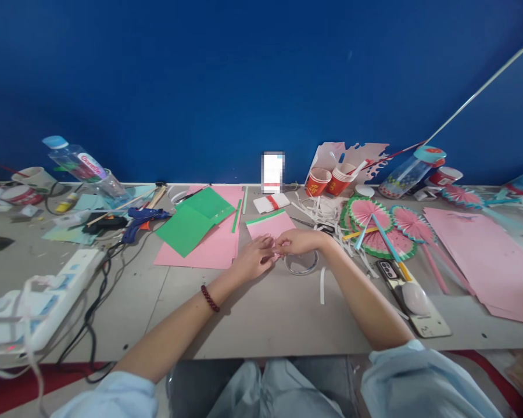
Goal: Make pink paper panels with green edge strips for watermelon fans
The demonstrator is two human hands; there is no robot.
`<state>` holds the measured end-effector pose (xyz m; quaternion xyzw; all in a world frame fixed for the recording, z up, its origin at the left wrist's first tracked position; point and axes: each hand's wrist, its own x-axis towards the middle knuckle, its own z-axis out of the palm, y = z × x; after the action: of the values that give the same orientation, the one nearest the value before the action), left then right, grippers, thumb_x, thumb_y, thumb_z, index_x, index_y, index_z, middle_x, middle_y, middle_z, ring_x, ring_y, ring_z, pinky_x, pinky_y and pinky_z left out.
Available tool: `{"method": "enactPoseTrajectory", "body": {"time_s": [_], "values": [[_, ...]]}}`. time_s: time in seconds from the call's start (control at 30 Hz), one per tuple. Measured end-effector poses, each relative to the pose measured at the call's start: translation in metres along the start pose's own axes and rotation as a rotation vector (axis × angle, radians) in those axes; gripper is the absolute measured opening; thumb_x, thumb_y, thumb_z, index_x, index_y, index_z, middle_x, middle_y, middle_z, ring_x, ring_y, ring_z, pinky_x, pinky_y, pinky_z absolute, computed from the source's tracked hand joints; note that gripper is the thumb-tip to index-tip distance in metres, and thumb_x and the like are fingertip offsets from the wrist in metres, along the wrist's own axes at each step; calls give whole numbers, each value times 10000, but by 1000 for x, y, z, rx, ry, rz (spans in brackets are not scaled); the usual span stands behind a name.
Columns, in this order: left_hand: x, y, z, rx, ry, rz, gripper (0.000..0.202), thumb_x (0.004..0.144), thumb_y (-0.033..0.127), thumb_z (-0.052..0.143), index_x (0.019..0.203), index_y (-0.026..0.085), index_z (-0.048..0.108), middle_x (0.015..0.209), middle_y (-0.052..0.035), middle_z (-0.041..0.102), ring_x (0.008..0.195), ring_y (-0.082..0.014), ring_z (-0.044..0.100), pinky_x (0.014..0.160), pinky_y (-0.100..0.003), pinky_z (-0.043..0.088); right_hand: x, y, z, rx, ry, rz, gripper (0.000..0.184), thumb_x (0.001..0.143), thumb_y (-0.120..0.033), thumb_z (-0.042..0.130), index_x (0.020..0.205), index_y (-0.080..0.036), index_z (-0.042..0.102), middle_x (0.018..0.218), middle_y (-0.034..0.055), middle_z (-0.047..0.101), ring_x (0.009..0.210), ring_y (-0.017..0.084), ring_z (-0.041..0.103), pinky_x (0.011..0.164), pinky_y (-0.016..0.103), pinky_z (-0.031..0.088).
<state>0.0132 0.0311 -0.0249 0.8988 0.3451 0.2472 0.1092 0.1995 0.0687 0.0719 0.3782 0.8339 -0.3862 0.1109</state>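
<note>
A small pink sheet of paper (270,225) with a green strip (265,217) along its far edge lies in front of me. My left hand (257,255) is at its near edge, fingers over the paper and closed on that edge. Beside it, my right hand (300,241) pinches the same edge, its fingertips close to the left ones. The hands partly hide the near edge. A roll of tape (303,270) lies flat just under my right wrist. A narrow white paper strip (322,285) rests to the right of the roll.
Green sheets (187,229) lie on larger pink paper (165,258) at left, near a blue glue gun (135,223) and a power strip (65,296). Red paper cups (318,181), pleated watermelon fans (368,215), a phone (431,322) and pink sheets (483,255) are at right.
</note>
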Motion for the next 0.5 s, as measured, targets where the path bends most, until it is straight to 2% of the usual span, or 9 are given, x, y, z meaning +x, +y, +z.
{"method": "enactPoseTrajectory", "body": {"time_s": [0.17, 0.27, 0.37, 0.5], "values": [[-2, 0, -1, -12, -1, 1, 283, 888, 255, 550, 1152, 194, 631, 1325, -106, 562, 1289, -256, 468, 1099, -466, 384, -1, 2, -1, -30, 45, 139, 219, 823, -304, 475, 738, -167, 623, 734, 22, 625, 654, 136, 500, 575, 227, 337], [-3, 1, -2, -35, 35, 0, 349, 867, 234, 568, 1213, 189, 571, 1332, -105, 557, 1274, -248, 483, 1100, -472, 381, 1, 6, 0, -56, 53, 176, 164, 779, -246, 472, 693, -171, 589, 675, 10, 590, 617, 127, 472, 552, 229, 324], [-3, 4, -6, -69, 114, 14, 309, 841, 213, 591, 1148, 183, 586, 1247, -103, 605, 1224, -247, 518, 1053, -447, 432, 3, 10, 1, -63, 56, 197, 144, 752, -241, 473, 664, -176, 567, 639, 4, 567, 593, 124, 464, 534, 228, 319], [-5, 9, -11, -62, 148, 55, 173, 840, 163, 568, 1006, 185, 614, 1020, -83, 649, 1010, -202, 596, 851, -340, 527, 3, 10, 2, -66, 57, 233, 136, 734, -250, 489, 668, -179, 584, 637, 5, 573, 580, 122, 465, 508, 222, 311]]}}
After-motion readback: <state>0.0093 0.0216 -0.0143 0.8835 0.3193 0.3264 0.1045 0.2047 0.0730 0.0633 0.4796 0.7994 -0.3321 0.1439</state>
